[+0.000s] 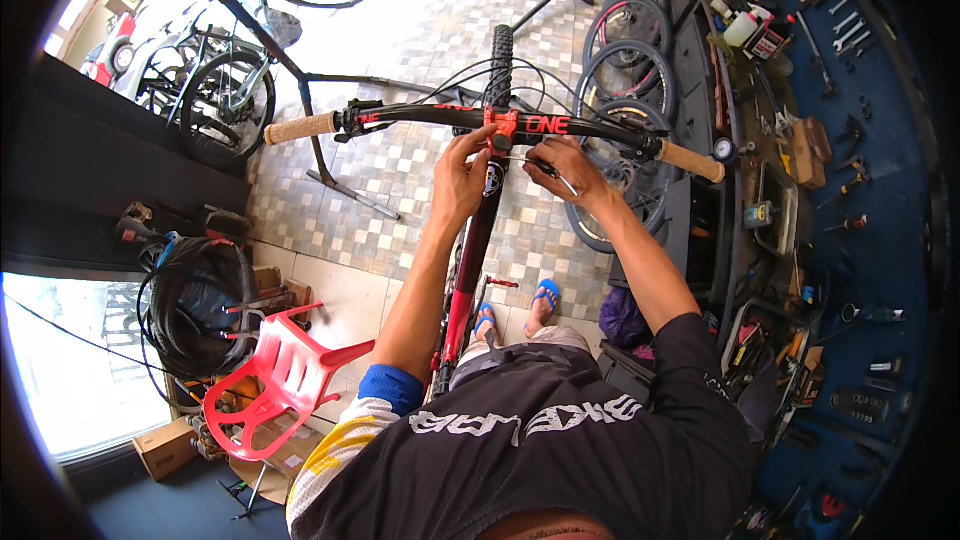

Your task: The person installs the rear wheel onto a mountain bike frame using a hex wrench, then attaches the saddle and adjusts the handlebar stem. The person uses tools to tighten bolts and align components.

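A bicycle with a dark and red frame [463,308] stands upright in front of me, its front tyre [501,52] pointing away. Its black handlebar [420,114] spans left to right and ends in a cork-coloured left grip [302,128] and right grip [690,161]. In the middle sits a red stem [503,124]. My left hand [461,178] has its fingers closed against the stem's left side. Close to the stem's right, my right hand [566,172] is closed on a thin silver hex key [570,185]; its tip's contact is too small to make out.
On the left are a red plastic chair [292,370] and coiled black tyres [190,315]. Several wheels [628,82] lean along the right, beside a cluttered workbench [735,240] and a blue tool wall [870,270]. A black stand [290,60] and other bicycles [228,105] occupy the far left.
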{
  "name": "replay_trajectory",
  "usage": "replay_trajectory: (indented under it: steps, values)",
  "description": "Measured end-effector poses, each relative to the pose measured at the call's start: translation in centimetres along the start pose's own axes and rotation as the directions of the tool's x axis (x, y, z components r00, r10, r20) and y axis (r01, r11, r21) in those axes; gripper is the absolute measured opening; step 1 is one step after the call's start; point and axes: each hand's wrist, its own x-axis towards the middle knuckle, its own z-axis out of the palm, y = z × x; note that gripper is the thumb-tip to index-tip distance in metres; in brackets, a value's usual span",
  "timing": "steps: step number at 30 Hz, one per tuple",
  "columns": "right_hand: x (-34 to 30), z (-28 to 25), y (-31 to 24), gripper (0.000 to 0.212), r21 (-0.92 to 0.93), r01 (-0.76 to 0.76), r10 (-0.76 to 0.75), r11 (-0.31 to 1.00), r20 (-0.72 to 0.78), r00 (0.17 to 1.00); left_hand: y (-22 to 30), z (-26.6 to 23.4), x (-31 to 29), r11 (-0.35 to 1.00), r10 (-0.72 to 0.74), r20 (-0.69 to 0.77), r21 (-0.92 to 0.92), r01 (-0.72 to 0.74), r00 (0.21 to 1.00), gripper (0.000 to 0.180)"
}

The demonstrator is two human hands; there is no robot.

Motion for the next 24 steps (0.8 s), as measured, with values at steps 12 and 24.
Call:
replay_trajectory:
  steps: [12, 24]
  values:
    - [-0.4, -0.7, -0.2, 0.018, 0.015, 0.046, -0.044, 0.999, -0.087, 0.995, 0.5, -0.6, -0.2, 1.0, -0.002, 0.055, -0.009, 0.003, 0.998, 0.038]
    - [0.4, -0.8, 0.1, 0.016, -0.019, 0.125, -0.126, 0.992, -0.121, 0.985, 1.1, -1.0, -0.1, 0.999, -0.006, 0.063, 0.034, 0.004, 0.998, 0.038]
